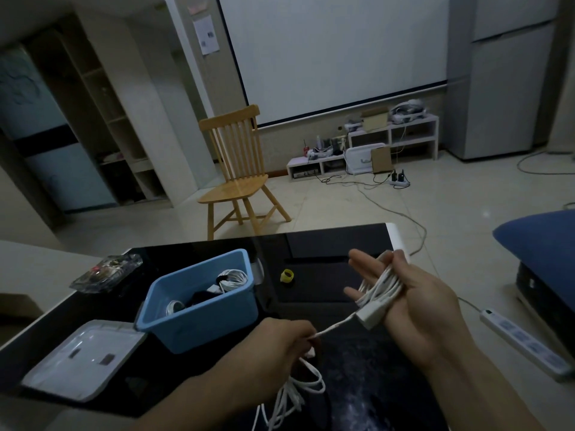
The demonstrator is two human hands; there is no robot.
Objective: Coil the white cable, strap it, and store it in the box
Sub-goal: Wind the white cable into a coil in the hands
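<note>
Right hand (413, 303) palm up over the black desk (326, 275), fingers mostly spread; several loops of the white cable (378, 286) lie across the palm, thumb pressing them down, so this grip is grasping the coil. A white plug block (373, 315) sits at the near end of the coil, by the heel of the palm. From there a taut run of cable goes left to the left hand (283, 343), whose grip is clenched on the cable, pinching it. Below the left hand the rest of the cable hangs in loose tangled loops at the near desk edge.

Blue box (199, 318) on the desk left of the hands, open, with other white cables and something dark inside. Its translucent lid (84, 356) lies flat just near-left of it. Yellow strap roll (287, 276) sits on the desk between box and right hand, touching neither. Clear plastic packet (105, 272) at the desk's far-left corner. Wooden chair (239, 169) beyond the desk; white power strip (522, 343) on the floor to the right.
</note>
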